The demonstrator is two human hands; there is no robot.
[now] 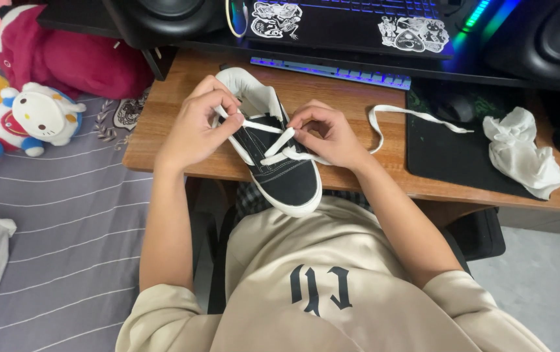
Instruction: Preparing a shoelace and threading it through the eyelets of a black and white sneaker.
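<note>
Black canvas sneaker with white rubber sole [284, 171] sits on wooden table [358, 104] edge, between both hands. Left hand [195, 127] and right hand [332, 133] each pinch flat white lace [280, 142]; loose end trails right.

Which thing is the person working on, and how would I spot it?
Find the wooden desk before the keyboard. At its near edge, between the left hand and right hand, lies a black shoe. Unlike the crumpled white cloth nearby, it has a white sole and a white lace.
</note>
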